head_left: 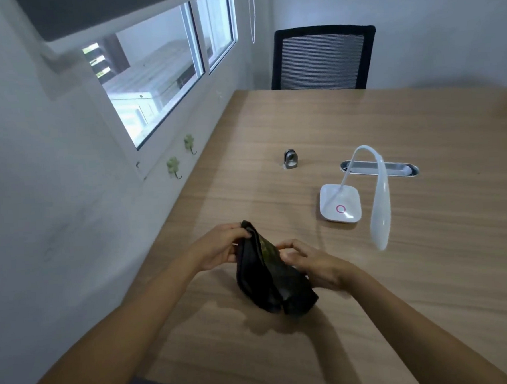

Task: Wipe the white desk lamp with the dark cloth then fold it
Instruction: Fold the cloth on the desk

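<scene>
Both hands hold the dark cloth (pixel 273 275) above the wooden table (pixel 400 286), on the near side of the white desk lamp (pixel 354 197) and to its left. The left hand (pixel 220 247) pinches the cloth's upper edge, its fingers curled over the top corner and the thumb underneath. The right hand (pixel 313 262) grips the cloth's right side, thumb and fingertips drawn together on the fabric, which bunches and hangs down between the two hands toward the tabletop; whether its lower end touches the wood cannot be told, though a shadow lies just beneath it. A greenish patterned patch shows on the upper part of the cloth. The lamp stands on the table apart from the hands, its square white base carrying a pink ring and its flexible neck arching up and over so the long head droops down on the right of the base. Just behind the lamp a grey oval cable slot (pixel 380 168) is set into the tabletop, and to the lamp's left and a little farther back stands a small metal fitting (pixel 289 159). Beyond the lamp, at the far edge of the table, is a black mesh chair (pixel 322 58). Left of the lamp, past the table's edge, the wall carries two green hooks (pixel 173 166) under a window (pixel 156 79).
</scene>
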